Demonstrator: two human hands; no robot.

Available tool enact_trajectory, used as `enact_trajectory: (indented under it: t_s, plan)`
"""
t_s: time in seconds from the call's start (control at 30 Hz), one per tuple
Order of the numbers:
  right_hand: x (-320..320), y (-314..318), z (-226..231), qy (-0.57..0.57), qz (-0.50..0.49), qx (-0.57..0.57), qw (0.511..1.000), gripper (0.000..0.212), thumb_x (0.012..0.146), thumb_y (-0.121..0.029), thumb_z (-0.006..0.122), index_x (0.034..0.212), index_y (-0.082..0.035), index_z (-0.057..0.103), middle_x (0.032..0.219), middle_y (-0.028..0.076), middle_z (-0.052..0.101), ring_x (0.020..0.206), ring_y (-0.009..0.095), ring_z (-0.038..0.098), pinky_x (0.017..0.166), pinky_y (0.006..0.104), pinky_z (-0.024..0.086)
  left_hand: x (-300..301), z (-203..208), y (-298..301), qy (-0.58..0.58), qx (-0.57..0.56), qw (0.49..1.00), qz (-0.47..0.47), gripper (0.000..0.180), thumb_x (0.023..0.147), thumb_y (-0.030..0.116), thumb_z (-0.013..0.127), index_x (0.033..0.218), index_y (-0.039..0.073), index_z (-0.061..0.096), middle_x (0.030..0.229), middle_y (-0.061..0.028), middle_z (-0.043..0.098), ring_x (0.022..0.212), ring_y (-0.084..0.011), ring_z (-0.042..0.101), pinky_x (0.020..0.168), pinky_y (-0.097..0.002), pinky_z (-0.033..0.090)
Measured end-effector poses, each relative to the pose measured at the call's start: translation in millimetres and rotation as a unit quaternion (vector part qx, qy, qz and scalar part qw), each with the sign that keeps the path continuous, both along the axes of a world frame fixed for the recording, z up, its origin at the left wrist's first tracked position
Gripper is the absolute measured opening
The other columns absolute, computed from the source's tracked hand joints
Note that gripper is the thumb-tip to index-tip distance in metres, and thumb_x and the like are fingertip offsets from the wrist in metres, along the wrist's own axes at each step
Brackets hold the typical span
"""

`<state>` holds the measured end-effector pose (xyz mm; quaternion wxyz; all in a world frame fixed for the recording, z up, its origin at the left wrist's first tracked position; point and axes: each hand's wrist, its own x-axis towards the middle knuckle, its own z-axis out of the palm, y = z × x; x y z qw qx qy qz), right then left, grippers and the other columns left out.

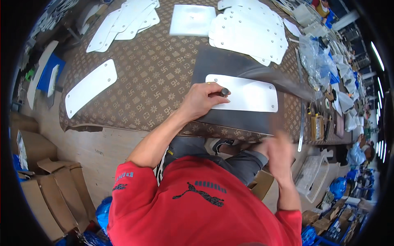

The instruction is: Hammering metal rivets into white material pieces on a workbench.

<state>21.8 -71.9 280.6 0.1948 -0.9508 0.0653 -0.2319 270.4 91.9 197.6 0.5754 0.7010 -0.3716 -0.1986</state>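
A white panel (250, 93) with rounded corners and small round metal fittings near its corners lies on a dark mat (221, 119). My left hand (199, 99) is closed on a short round metal punch (224, 92), held over the panel's left end. Its lower tip is hidden by my fingers. My right hand (279, 152) is closed and smeared by motion, off the table's near edge to the right. It grips a hammer-like tool (279, 123), whose handle is a brown blur. A dark streak (279, 78) sweeps across the mat and the panel's right end.
Another white panel (91, 89) lies at the left of the patterned tablecloth (152, 82). Piles of similar panels (250, 30) and a translucent square sheet (192, 20) are at the back. A metal ruler (301, 127), plastic bags (316, 57) and small tools are to the right. Cardboard boxes (61, 192) stand lower left.
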Motion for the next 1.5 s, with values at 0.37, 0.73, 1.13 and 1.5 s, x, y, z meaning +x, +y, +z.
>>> enact_trajectory:
  t_s: [0.37, 0.73, 1.13, 1.5]
  plan:
    - [-31.9, 4.7, 34.4, -0.234, -0.178, 0.458, 0.839, 0.023, 0.106, -0.027, 0.053, 0.095, -0.008, 0.049, 0.064, -0.002, 0.042, 0.046, 0.005, 0.035, 0.041, 0.0224, 0.027, 12.8, 19.6, -100.4, 0.040, -0.101, 0.992, -0.062, 0.026, 0.086, 0.015, 0.077, 0.107, 0.000, 0.075, 0.084, -0.0086, 0.074, 0.073, -0.0121, 0.066, 0.070, -0.0283, 0.051]
    - [-59.0, -28.8, 22.3, -0.189, -0.291, 0.487, 0.801, 0.024, 0.106, -0.028, 0.055, 0.095, -0.008, 0.049, 0.064, -0.003, 0.043, 0.045, 0.004, 0.036, 0.040, 0.0215, 0.026, -3.2, -1.6, -237.4, 0.033, -0.053, 0.991, -0.118, 0.025, 0.087, 0.015, 0.076, 0.106, 0.000, 0.075, 0.083, -0.0082, 0.074, 0.073, -0.0114, 0.065, 0.070, -0.0273, 0.050]
    - [-34.5, -105.1, 63.9, -0.352, -0.114, 0.150, 0.917, 0.031, 0.103, -0.035, 0.057, 0.087, -0.008, 0.060, 0.065, 0.000, 0.051, 0.053, 0.010, 0.047, 0.046, 0.0274, 0.034, -11.6, -10.5, -238.8, -0.004, -0.032, 0.994, -0.106, 0.024, 0.088, 0.016, 0.076, 0.106, 0.000, 0.075, 0.086, -0.0079, 0.074, 0.075, -0.0120, 0.064, 0.072, -0.0283, 0.050]
    - [-49.8, -71.2, 39.4, -0.149, -0.353, 0.397, 0.834, 0.027, 0.102, -0.028, 0.062, 0.085, -0.010, 0.053, 0.064, -0.007, 0.045, 0.048, 0.004, 0.040, 0.042, 0.0234, 0.029, -24.4, 11.3, -225.0, 0.043, -0.066, 0.990, -0.121, 0.022, 0.091, 0.011, 0.073, 0.108, -0.003, 0.073, 0.089, -0.0050, 0.073, 0.079, -0.0101, 0.065, 0.075, -0.0263, 0.051]
